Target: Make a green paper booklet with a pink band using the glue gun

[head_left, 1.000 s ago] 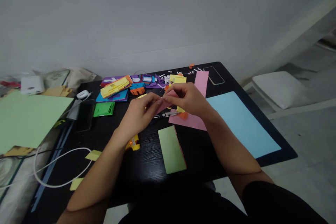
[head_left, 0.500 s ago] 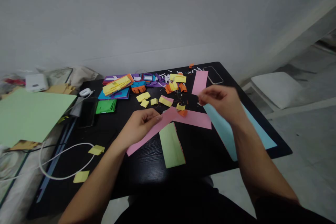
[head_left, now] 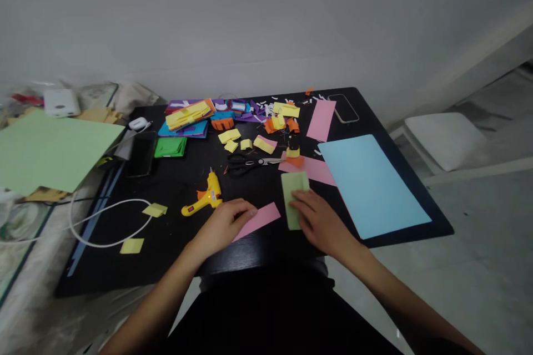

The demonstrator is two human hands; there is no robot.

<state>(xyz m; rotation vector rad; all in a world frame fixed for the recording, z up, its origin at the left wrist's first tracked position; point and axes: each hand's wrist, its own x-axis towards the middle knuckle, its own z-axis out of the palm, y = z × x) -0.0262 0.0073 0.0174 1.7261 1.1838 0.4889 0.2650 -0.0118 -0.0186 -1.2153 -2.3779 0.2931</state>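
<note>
My left hand [head_left: 228, 223] is closed, thumb and fingers on a pink paper strip [head_left: 263, 219] near the table's front edge. My right hand [head_left: 323, 222] lies with fingers apart on a folded light green paper [head_left: 292, 182], covering its right part. Just beyond my left hand lies a yellow glue gun [head_left: 213, 188], nozzle pointing away. Black-handled scissors [head_left: 250, 163] rest past the strip, their blades over another pink strip [head_left: 316, 170]. A large light blue sheet [head_left: 375, 186] is to the right of my right hand.
Small yellow pieces [head_left: 246, 145], orange and purple scraps and folded colour stacks [head_left: 189, 115] lie at the back. A phone [head_left: 140, 156], a white cable [head_left: 109, 245] and a big green sheet [head_left: 54, 144] are on the left. A white stool [head_left: 443, 141] stands at right.
My right hand has come down from above the blue sheet onto the green paper, which has shifted away and right. The near pink strip has moved toward me. Glue gun and scissors have become visible.
</note>
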